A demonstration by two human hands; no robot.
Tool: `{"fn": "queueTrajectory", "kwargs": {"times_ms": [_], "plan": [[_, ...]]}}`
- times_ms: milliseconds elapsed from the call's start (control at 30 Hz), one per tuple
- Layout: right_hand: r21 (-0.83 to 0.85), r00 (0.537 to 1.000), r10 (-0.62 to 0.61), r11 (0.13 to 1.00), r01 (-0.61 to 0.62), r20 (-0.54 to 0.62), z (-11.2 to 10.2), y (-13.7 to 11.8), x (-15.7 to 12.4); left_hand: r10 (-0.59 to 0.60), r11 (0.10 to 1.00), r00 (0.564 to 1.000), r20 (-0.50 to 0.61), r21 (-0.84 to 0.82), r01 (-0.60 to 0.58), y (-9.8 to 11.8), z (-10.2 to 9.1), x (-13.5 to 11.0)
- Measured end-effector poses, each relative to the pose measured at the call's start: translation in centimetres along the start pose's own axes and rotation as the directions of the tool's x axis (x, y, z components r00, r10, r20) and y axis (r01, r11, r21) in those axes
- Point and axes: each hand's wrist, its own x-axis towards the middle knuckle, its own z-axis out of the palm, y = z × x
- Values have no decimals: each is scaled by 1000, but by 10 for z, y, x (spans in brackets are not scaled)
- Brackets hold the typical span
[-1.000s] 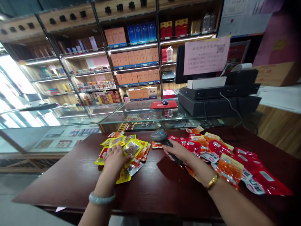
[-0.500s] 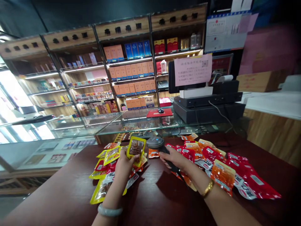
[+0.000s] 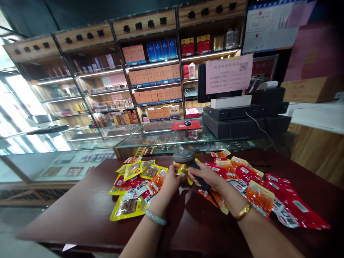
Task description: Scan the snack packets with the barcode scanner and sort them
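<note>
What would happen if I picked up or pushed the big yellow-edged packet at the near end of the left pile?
The yellow-edged packet would probably flex somewhat, as it looks like a thin pouch. Its shiny film suggests it may feel slick and slide on the smooth-looking table. Lying flat, it seems unlikely to roll or tip.

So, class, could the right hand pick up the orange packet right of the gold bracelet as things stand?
Probably not: the right hand is wrapped around the scanner, though the orange packet lies close by, uncovered.
</note>
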Motion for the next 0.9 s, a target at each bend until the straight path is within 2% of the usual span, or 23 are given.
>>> {"fn": "queueTrajectory", "kwargs": {"times_ms": [67, 133, 233, 333, 400, 467, 633, 700, 900], "plan": [[-10, 1000, 9, 1000, -9, -9, 0, 1, 0, 111, 951, 993, 35, 285, -116, 2, -6, -10], [-21, 1000, 25, 999, -25, -13, -1, 4, 1, 169, 799, 986, -7, 586, -133, 0, -27, -20], [-37, 999, 45, 998, -45, -9, -1, 8, 4, 93, 572, 987, -132, 818, 56, -6, -68, -30], [-50, 998, 57, 997, -57, 2, -1, 13, 6, -10, 471, 990, -139, 873, 128, -14, -92, -32], [-61, 998, 62, 996, -61, 8, -1, 16, 6, -4, 463, 994, -110, 881, 99, -18, -96, -32], [-72, 998, 67, 995, -66, 11, -1, 18, 7, -10, 491, 995, -101, 866, 93, -20, -96, -30], [-90, 996, 84, 993, -82, 22, -1, 21, 7, -159, 696, 977, -139, 686, 211, -18, -94, -25], [-93, 995, 90, 992, -86, 34, -1, 21, 7, -149, 733, 975, -162, 644, 219, -17, -94, -22], [-83, 993, 92, 993, -85, 80, 0, 18, 6, -90, 762, 981, -172, 623, 179, -18, -91, -16]]}}
